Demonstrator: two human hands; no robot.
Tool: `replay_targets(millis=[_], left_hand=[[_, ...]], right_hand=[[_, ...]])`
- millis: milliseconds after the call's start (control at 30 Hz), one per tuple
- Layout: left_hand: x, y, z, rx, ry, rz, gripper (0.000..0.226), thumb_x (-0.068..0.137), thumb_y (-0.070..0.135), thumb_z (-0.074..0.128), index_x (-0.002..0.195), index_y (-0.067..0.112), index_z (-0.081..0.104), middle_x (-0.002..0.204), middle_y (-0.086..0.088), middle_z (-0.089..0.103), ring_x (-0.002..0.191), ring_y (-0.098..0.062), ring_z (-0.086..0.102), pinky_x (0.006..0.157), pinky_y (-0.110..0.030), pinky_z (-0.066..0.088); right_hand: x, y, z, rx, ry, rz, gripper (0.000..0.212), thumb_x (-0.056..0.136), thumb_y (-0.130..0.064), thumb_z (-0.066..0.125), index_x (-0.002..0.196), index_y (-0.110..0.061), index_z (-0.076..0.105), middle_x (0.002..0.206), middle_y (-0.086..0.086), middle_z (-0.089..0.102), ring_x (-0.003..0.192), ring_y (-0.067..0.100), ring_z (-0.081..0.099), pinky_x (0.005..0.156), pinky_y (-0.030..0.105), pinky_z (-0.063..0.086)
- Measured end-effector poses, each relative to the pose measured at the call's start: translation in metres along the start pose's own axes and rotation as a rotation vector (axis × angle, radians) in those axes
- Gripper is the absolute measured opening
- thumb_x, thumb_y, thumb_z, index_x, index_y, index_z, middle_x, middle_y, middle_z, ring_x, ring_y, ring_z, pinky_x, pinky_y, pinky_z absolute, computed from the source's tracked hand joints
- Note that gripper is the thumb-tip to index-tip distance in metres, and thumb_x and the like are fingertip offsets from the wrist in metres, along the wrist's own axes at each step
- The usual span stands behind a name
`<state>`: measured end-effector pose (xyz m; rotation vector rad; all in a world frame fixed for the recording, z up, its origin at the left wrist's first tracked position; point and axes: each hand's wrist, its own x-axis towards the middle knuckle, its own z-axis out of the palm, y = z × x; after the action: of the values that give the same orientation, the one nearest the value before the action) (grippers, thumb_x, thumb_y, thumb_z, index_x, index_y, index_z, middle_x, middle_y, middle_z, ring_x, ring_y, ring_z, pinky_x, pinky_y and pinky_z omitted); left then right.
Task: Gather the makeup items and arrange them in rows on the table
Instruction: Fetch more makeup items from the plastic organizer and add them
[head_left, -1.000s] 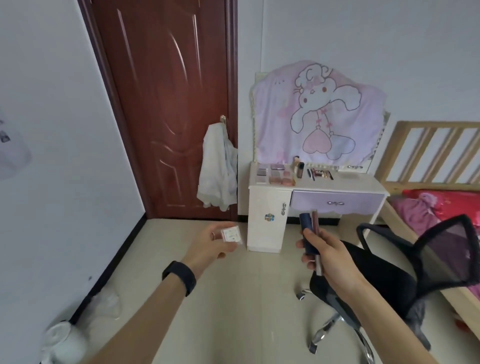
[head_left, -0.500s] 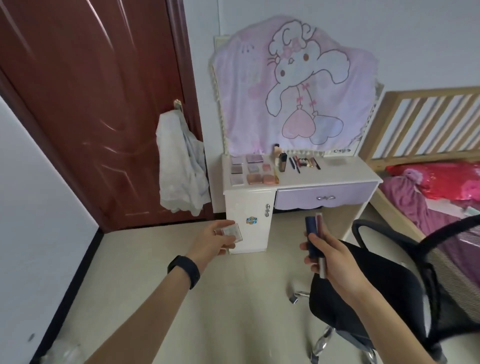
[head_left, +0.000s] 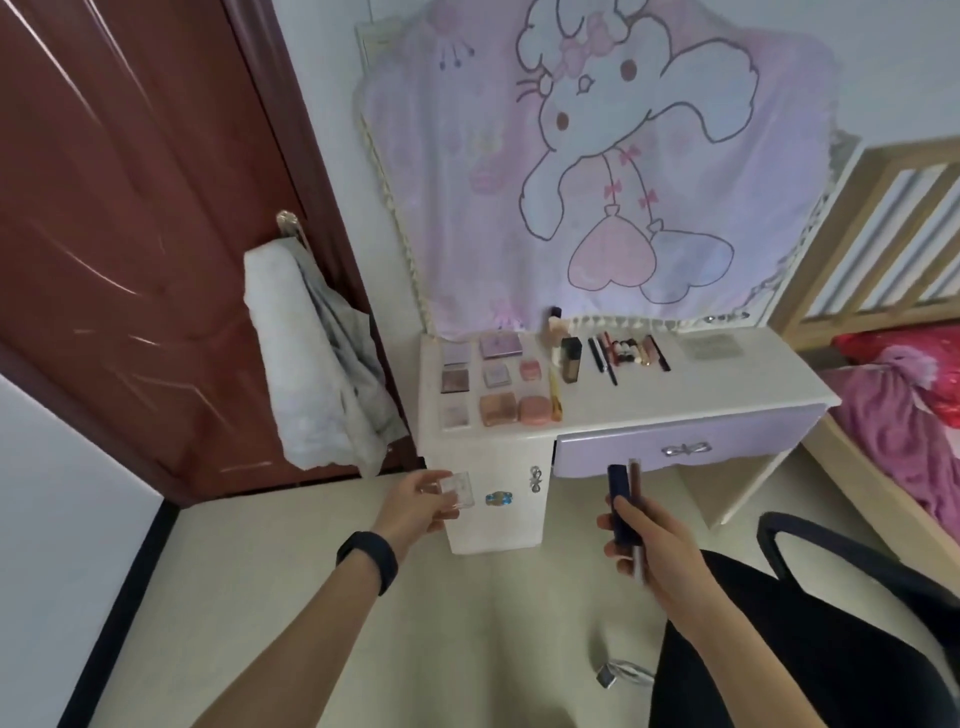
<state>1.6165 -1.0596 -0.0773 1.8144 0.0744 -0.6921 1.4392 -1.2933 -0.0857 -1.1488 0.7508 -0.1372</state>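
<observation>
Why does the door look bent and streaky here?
Head view: the wide-angle lens bows the door and bed frame near the edges; the door's pale streaks are reflected light; the clear case in the left hand looks blurred.

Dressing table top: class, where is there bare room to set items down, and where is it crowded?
Bare: the front strip of the table above the drawer, between the pencils and the edge, and the right end past the pale sheet. Crowded: the left end, filled by compacts, and the back middle with bottles.
</observation>
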Motion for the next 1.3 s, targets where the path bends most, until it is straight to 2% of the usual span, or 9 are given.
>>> replay_targets(millis=[167, 267, 367, 500, 633, 767, 900, 1100, 1300], left_hand=[[0.078, 0.024, 0.026, 0.008, 0.017, -0.052, 0.025, 0.090, 0.001, 0.066, 0.111, 0.014, 0.064, 0.112, -0.016, 0.067, 0.078, -0.025, 0.070, 0.069, -0.032, 0.051], [0.127, 0.035, 0.043, 0.031, 0.005, -0.092, 0.023, 0.090, 0.002, 0.065, 0.103, 0.020, 0.066, 0.106, -0.012, 0.069, 0.076, -0.022, 0.071, 0.062, -0.026, 0.051], [0.185, 0.048, 0.061, 0.073, -0.016, -0.127, 0.023, 0.091, 0.004, 0.061, 0.104, 0.023, 0.068, 0.099, -0.005, 0.070, 0.072, -0.016, 0.071, 0.059, -0.024, 0.051], [0.270, 0.064, 0.087, 0.158, -0.024, -0.121, 0.025, 0.088, 0.006, 0.068, 0.110, 0.017, 0.066, 0.095, -0.001, 0.068, 0.082, -0.020, 0.065, 0.068, -0.029, 0.051], [0.338, 0.081, 0.111, 0.248, 0.021, -0.184, 0.014, 0.089, 0.015, 0.070, 0.100, 0.022, 0.066, 0.098, 0.000, 0.067, 0.083, -0.017, 0.065, 0.059, -0.019, 0.053], [0.395, 0.089, 0.140, 0.332, -0.067, -0.284, 0.026, 0.091, 0.016, 0.068, 0.117, 0.015, 0.065, 0.122, -0.010, 0.064, 0.106, -0.028, 0.064, 0.090, -0.038, 0.057], [0.425, 0.091, 0.166, 0.329, -0.142, -0.363, 0.050, 0.091, 0.012, 0.069, 0.137, 0.009, 0.051, 0.134, -0.014, 0.056, 0.116, -0.033, 0.060, 0.098, -0.042, 0.053], [0.447, 0.082, 0.181, 0.419, -0.148, -0.375, 0.034, 0.091, 0.015, 0.068, 0.123, 0.007, 0.062, 0.114, -0.013, 0.067, 0.104, -0.033, 0.066, 0.092, -0.044, 0.056], [0.451, 0.087, 0.190, 0.596, -0.099, -0.293, 0.032, 0.093, 0.015, 0.056, 0.125, 0.017, 0.052, 0.125, -0.011, 0.059, 0.109, -0.031, 0.059, 0.086, -0.033, 0.049]], right_hand=[[0.074, -0.029, -0.004, -0.013, -0.001, 0.062, 0.020, 0.099, -0.021, 0.063, 0.116, -0.013, 0.068, 0.085, 0.007, 0.074, 0.059, 0.018, 0.061, 0.051, 0.026, 0.045], [0.114, -0.039, -0.006, -0.021, 0.020, 0.093, 0.019, 0.099, -0.020, 0.063, 0.116, -0.012, 0.068, 0.087, 0.009, 0.074, 0.060, 0.019, 0.061, 0.054, 0.028, 0.044], [0.157, -0.047, -0.007, -0.034, 0.046, 0.118, 0.019, 0.099, -0.020, 0.063, 0.115, -0.010, 0.068, 0.086, 0.008, 0.074, 0.061, 0.018, 0.061, 0.055, 0.029, 0.043], [0.217, -0.063, -0.004, -0.053, 0.084, 0.143, 0.020, 0.100, -0.020, 0.062, 0.116, -0.009, 0.065, 0.083, 0.007, 0.073, 0.059, 0.018, 0.060, 0.052, 0.026, 0.042], [0.266, -0.081, -0.001, -0.063, 0.159, 0.171, 0.022, 0.100, -0.020, 0.062, 0.116, -0.005, 0.064, 0.083, 0.009, 0.073, 0.057, 0.019, 0.059, 0.048, 0.026, 0.040], [0.305, -0.098, 0.000, -0.039, 0.240, 0.177, 0.019, 0.100, -0.020, 0.063, 0.113, -0.008, 0.066, 0.085, 0.009, 0.075, 0.058, 0.018, 0.059, 0.046, 0.022, 0.041], [0.324, -0.106, -0.002, -0.003, 0.285, 0.200, 0.019, 0.100, -0.020, 0.063, 0.114, -0.009, 0.066, 0.088, 0.012, 0.075, 0.059, 0.018, 0.059, 0.053, 0.028, 0.042], [0.341, -0.098, -0.014, 0.020, 0.341, 0.258, 0.020, 0.100, -0.022, 0.063, 0.115, -0.010, 0.066, 0.091, 0.012, 0.075, 0.059, 0.017, 0.059, 0.054, 0.029, 0.041], [0.359, -0.096, -0.018, 0.020, 0.320, 0.304, 0.020, 0.100, -0.022, 0.063, 0.117, -0.011, 0.066, 0.089, 0.010, 0.076, 0.057, 0.017, 0.060, 0.054, 0.028, 0.044]])
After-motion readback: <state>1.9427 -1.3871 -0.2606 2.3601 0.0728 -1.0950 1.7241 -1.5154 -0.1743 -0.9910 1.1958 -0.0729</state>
